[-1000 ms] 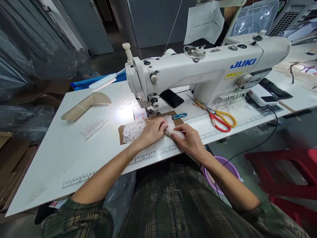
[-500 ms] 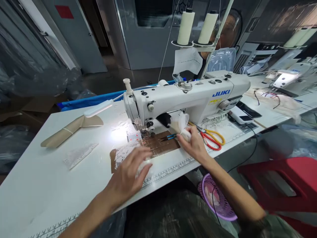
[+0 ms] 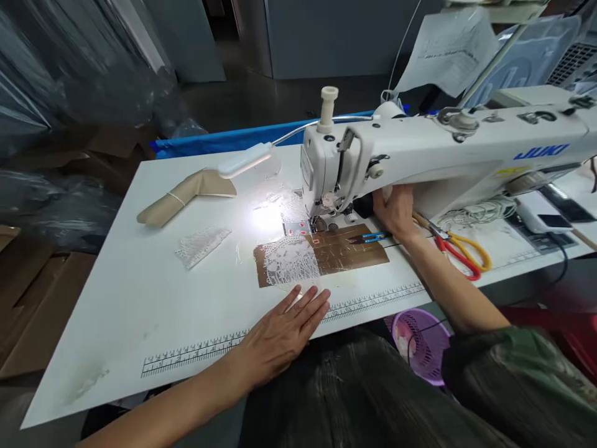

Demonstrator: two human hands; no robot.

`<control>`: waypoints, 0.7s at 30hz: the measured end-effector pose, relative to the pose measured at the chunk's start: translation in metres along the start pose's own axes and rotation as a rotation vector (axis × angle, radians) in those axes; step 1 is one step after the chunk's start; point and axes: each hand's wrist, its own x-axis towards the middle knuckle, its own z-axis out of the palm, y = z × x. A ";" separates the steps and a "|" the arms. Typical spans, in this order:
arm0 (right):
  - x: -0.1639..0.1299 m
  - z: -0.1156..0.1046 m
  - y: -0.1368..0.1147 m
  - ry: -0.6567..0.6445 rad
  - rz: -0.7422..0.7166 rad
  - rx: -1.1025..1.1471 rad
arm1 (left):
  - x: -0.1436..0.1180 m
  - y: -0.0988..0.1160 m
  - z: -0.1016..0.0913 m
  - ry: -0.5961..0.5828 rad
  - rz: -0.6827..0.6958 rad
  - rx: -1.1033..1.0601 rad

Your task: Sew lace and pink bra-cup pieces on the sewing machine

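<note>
My left hand [image 3: 285, 328] lies flat on the white table [image 3: 130, 311] near its front edge, fingers stretched out and holding nothing. Its fingertips stop just short of a white lace piece [image 3: 288, 261], which rests on a brown patch [image 3: 349, 252] by the needle. My right hand [image 3: 395, 210] reaches under the arm of the white JUKI sewing machine [image 3: 466, 146], to the right of the needle. Its fingers are hidden against the machine, so what it holds cannot be seen. Blue thread snips [image 3: 370, 237] lie just below that hand.
Red and yellow scissors [image 3: 461, 250] lie right of my right forearm. A beige folded bundle with a rubber band [image 3: 184, 196] and a second lace piece [image 3: 203, 246] sit at the left. A lamp [image 3: 245, 162] lights the needle area. A purple basket [image 3: 420, 341] stands below the table.
My right hand has carried the white bundle up under the machine arm, where it no longer shows. My left hand has slid back to the table's front edge, off the lace.
</note>
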 end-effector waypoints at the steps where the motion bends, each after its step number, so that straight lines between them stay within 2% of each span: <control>1: -0.010 -0.001 0.000 0.069 -0.032 -0.020 | 0.000 0.001 -0.001 -0.001 -0.004 0.001; 5: -0.030 -0.005 0.005 0.234 -0.221 -0.029 | -0.001 0.002 -0.010 0.002 -0.009 0.023; 10: -0.016 -0.006 0.019 0.328 -0.380 0.053 | 0.000 -0.002 -0.005 0.023 0.029 0.094; 13: -0.015 -0.007 0.014 0.297 -0.479 0.109 | 0.001 -0.002 0.001 0.084 0.033 0.181; 15: -0.019 -0.008 0.002 0.278 -0.606 0.188 | 0.002 -0.004 0.004 0.166 0.023 0.239; 17: -0.026 -0.006 -0.014 0.258 -0.679 0.175 | 0.004 -0.008 0.007 0.231 0.047 0.266; 18: -0.030 -0.004 -0.022 0.191 -0.747 0.251 | 0.005 -0.011 0.009 0.275 0.069 0.276; 21: -0.042 0.000 -0.048 0.070 -1.032 0.447 | 0.005 -0.019 0.013 0.258 0.080 0.331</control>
